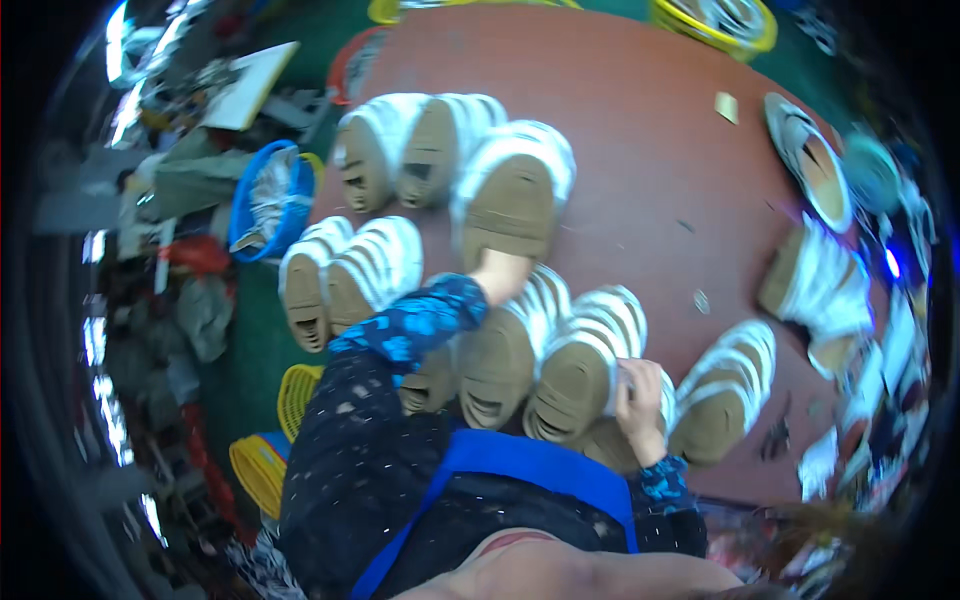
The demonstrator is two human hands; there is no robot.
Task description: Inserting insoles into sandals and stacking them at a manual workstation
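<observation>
My left hand reaches forward to a nested stack of tan-and-white shoe uppers and grips its near end. That stack looks larger and blurred, and the fingers are hidden under it. My right hand, fingers curled, is at another stack of shoe uppers, which it partly covers. Between the hands stand two more stacks, a left one and a right one, tan toes toward me. A further stack leans to the right of my right hand.
More stacks stand far left and mid left on the reddish-brown table. At its right edge lie a single shoe and another stack. A blue basket stands left; a yellow basket sits beyond the far edge.
</observation>
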